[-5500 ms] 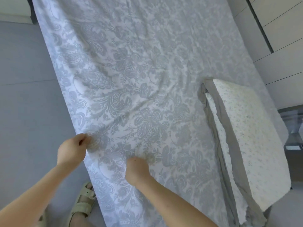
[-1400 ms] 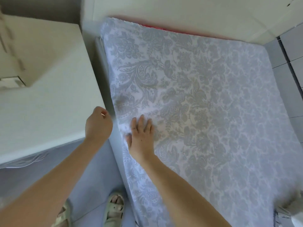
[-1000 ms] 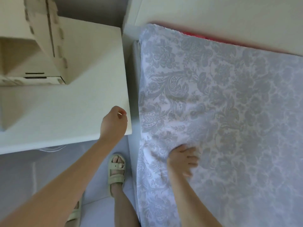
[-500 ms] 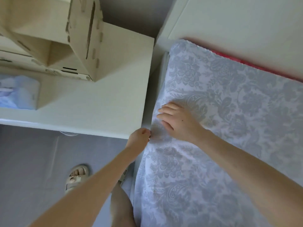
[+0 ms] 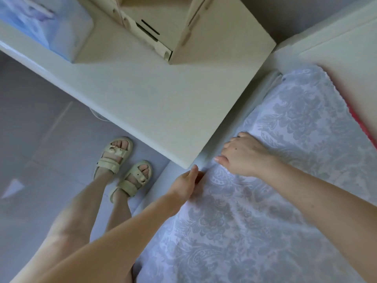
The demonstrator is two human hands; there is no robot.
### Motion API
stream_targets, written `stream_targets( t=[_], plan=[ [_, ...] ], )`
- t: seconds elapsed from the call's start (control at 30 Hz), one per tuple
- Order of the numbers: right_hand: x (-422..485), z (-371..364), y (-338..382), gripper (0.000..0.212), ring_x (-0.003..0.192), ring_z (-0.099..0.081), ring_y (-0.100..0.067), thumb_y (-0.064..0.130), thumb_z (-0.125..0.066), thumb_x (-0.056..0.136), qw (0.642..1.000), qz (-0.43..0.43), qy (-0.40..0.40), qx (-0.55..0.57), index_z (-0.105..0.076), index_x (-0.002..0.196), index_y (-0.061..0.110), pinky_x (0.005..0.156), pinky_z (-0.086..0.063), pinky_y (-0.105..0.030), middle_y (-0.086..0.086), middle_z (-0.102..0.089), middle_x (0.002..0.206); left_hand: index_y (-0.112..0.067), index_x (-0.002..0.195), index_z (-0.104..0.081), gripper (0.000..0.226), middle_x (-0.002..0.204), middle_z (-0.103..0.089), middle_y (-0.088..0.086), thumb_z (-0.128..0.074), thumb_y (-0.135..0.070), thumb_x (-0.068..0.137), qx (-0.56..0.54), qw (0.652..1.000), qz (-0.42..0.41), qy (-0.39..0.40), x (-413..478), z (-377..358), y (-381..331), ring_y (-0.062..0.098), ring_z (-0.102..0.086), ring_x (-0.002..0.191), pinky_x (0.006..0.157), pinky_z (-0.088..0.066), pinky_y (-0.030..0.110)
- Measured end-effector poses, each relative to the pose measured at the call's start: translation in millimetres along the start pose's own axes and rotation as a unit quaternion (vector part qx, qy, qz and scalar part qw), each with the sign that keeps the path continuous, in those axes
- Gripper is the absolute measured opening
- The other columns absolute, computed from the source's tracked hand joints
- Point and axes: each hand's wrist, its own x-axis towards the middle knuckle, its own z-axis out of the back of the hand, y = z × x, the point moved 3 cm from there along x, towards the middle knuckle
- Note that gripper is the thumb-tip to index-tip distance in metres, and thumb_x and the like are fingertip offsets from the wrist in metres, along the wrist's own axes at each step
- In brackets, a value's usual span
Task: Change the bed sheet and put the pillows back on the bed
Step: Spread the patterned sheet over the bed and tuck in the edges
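The grey-and-white floral bed sheet (image 5: 285, 201) covers the mattress at the right, lightly wrinkled near the hands. At the mattress's side edge, by the nightstand corner, my left hand (image 5: 186, 185) pinches the sheet's edge with the thumb up. Just past it, my right hand (image 5: 243, 156) lies on the sheet, its fingers bent over the mattress edge into the gap beside the nightstand; the fingertips are hidden. No pillows are in view.
A white nightstand (image 5: 163, 99) stands tight against the bed, bearing a cardboard box (image 5: 183, 23) and a blue packet (image 5: 47, 23). The white headboard (image 5: 336, 48) and a red strip (image 5: 359, 123) lie at the sheet's far end. My sandalled feet (image 5: 122, 160) stand on the grey floor.
The view has swung left and down. My right hand slid from flat on the sheet to its side edge, fingers over it. My left hand stays at the edge by the nightstand corner.
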Motion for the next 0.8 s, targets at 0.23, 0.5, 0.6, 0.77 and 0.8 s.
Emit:
stream_targets(
  t=[0.23, 0.5, 0.6, 0.77, 0.8],
  plan=[
    [19.6, -1.8, 7.5, 0.049, 0.127, -0.042, -0.019, 0.04, -0.023, 0.102, 0.996, 0.033, 0.072, 0.036, -0.063, 0.114, 0.014, 0.108, -0.027, -0.033, 0.001, -0.059, 0.121, -0.029, 0.121, -0.062, 0.053, 0.124, -0.061, -0.005, -0.025, -0.058, 0.096, 0.029, 1.0, 0.001, -0.013, 5.9, -1.6, -4.9, 0.016, -0.054, 0.115, 0.099, -0.038, 0.027],
    [1.0, -3.2, 4.5, 0.074, 0.102, -0.054, -0.012, 0.051, 0.003, 0.084, 0.995, 0.05, -0.044, 0.076, -0.064, 0.096, 0.02, 0.093, -0.034, -0.029, 0.011, -0.062, 0.098, -0.008, 0.123, -0.058, 0.061, 0.124, -0.059, 0.01, -0.017, -0.048, 0.101, 0.203, 0.979, -0.022, -0.004, -4.6, -5.9, -27.6, 0.027, -0.051, 0.118, 0.094, -0.037, 0.028],
    [10.3, -2.6, 7.7, 0.055, 0.104, -0.053, -0.011, 0.047, -0.009, 0.097, 0.996, 0.067, 0.013, 0.055, -0.058, 0.092, 0.023, 0.099, -0.031, -0.03, 0.01, -0.062, 0.101, -0.01, 0.129, -0.055, 0.064, 0.132, -0.055, 0.012, -0.013, -0.05, 0.101, 0.24, 0.971, -0.002, 0.006, 1.9, -6.2, -34.8, 0.027, -0.047, 0.123, 0.099, -0.034, 0.028],
    [25.2, 1.7, 9.2, 0.053, 0.109, -0.053, -0.023, 0.047, -0.016, 0.101, 0.986, 0.019, 0.151, 0.076, -0.053, 0.076, 0.018, 0.095, -0.034, -0.032, -0.002, -0.061, 0.1, -0.022, 0.141, -0.044, 0.06, 0.147, -0.042, 0.004, -0.015, -0.053, 0.099, 0.156, 0.987, 0.007, 0.036, 8.5, -2.9, -24.4, 0.023, -0.037, 0.136, 0.115, -0.024, 0.034],
    [25.3, 4.1, 11.1, 0.052, 0.11, -0.053, -0.024, 0.047, -0.016, 0.101, 0.984, 0.013, 0.163, 0.073, -0.045, 0.068, 0.02, 0.092, -0.033, -0.032, -0.006, -0.061, 0.101, -0.025, 0.142, -0.042, 0.057, 0.148, -0.041, 0.003, -0.016, -0.053, 0.099, 0.141, 0.989, 0.002, 0.041, 6.4, -2.8, -20.9, 0.022, -0.035, 0.137, 0.116, -0.023, 0.034]
  ],
)
